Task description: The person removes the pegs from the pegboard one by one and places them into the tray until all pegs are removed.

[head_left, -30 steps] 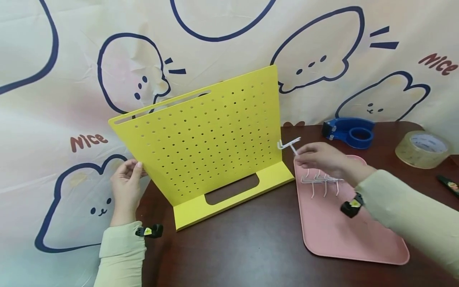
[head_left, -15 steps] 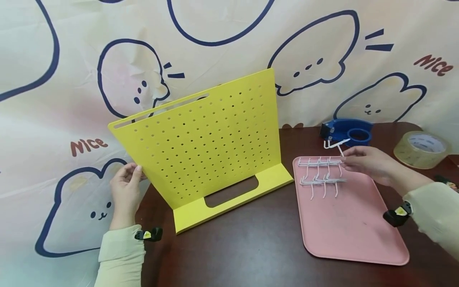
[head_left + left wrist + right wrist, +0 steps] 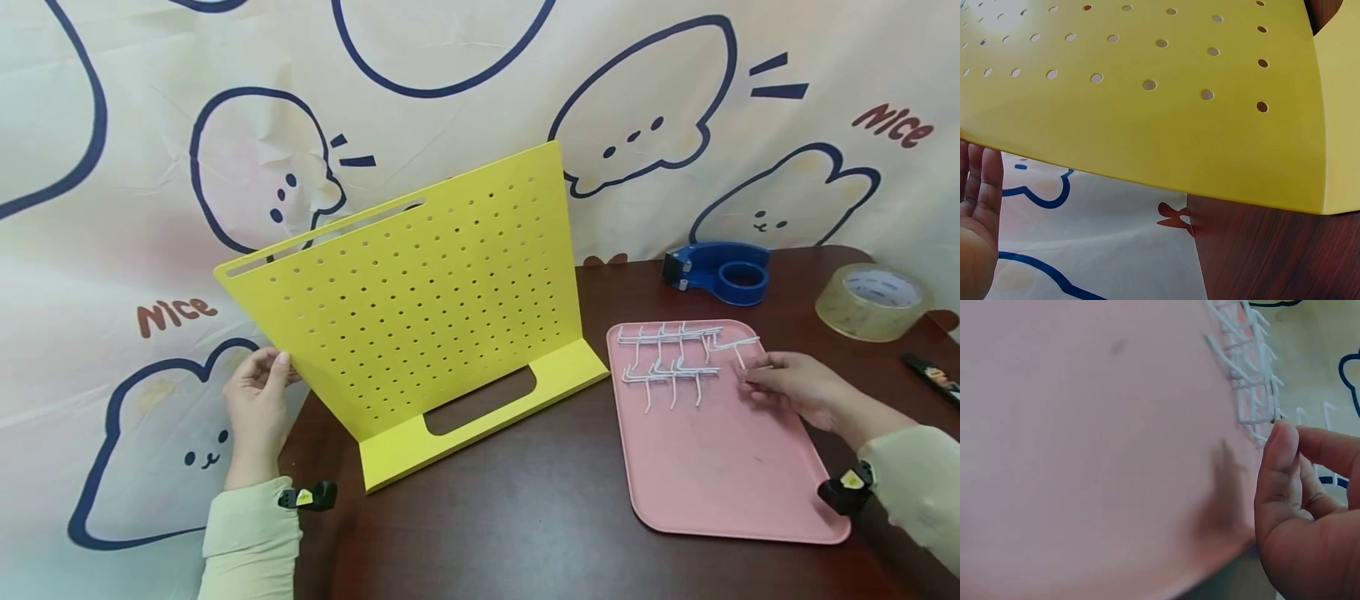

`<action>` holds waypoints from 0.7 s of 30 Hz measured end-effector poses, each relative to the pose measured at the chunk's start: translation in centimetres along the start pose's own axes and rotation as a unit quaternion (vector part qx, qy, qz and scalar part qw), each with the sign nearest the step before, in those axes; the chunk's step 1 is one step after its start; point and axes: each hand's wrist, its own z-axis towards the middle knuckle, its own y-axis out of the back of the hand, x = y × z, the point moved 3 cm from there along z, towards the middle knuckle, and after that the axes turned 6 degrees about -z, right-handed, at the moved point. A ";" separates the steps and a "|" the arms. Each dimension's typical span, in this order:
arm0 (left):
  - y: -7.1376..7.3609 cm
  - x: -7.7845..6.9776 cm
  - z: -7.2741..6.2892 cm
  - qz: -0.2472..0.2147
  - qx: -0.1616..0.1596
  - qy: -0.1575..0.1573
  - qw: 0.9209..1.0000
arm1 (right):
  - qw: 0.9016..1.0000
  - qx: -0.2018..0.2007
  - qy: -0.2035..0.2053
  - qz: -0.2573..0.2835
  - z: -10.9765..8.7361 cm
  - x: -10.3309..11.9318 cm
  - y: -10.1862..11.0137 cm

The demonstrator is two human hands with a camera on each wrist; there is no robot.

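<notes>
A yellow pegboard (image 3: 420,317) stands tilted on its flat foot on the table. My left hand (image 3: 258,396) grips its left edge, thumb in front and fingers behind; in the left wrist view those fingers (image 3: 988,181) show at the board's rim. Between thumb and fingertips, my right hand (image 3: 798,387) pinches a white wire hook (image 3: 739,356) by its prong. This hook is low over the back right part of a pink tray (image 3: 735,475), beside two rows of similar hooks (image 3: 671,375). In the right wrist view, the pinching hand (image 3: 1310,500) partly hides it.
Behind the tray sits a blue tape dispenser (image 3: 697,268). A wide roll of clear tape (image 3: 862,321) stands at the right, with a slim dark object (image 3: 930,379) in front of it. A patterned cloth (image 3: 450,50) hangs behind the brown table (image 3: 517,517).
My right hand has carried the hook from beside the pegboard rightward, then down over the tray next to the back row. The left hand has kept its grip on the board.
</notes>
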 end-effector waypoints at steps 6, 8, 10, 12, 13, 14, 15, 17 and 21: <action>0.3 0.1 0.0 0.014 -0.001 0.006 1.000 | 1.000 0.020 -0.021 0.011 0.2 -0.8 -1.0; 0.3 0.0 0.0 0.014 -0.001 0.007 1.000 | 0.999 0.024 -0.026 0.003 0.3 -0.8 -1.2; 0.2 -0.1 0.0 0.015 -0.001 0.006 1.000 | 0.999 0.024 -0.031 -0.007 0.3 -0.8 -1.4; 0.2 -0.1 -0.1 0.012 -0.002 0.006 1.000 | 0.999 0.022 -0.034 -0.019 0.4 -0.9 -1.6; 0.2 -0.2 -0.1 0.013 -0.003 0.006 1.000 | 0.999 0.021 -0.034 -0.028 0.4 -0.8 -1.7; 0.2 -0.2 -0.2 0.014 -0.003 0.006 1.000 | 0.998 0.021 -0.034 -0.038 0.4 -0.8 -1.8; 0.2 -0.2 -0.2 0.014 -0.003 0.006 1.000 | 0.998 0.020 -0.031 -0.053 0.3 -0.8 -1.8; 0.3 -0.2 -0.2 0.018 -0.003 0.005 1.000 | 0.995 0.014 -0.021 -0.098 0.3 -0.6 -2.0; 0.2 -0.2 -0.1 0.027 -0.001 0.005 1.000 | 0.979 0.001 0.009 -0.204 -0.1 0.0 -2.2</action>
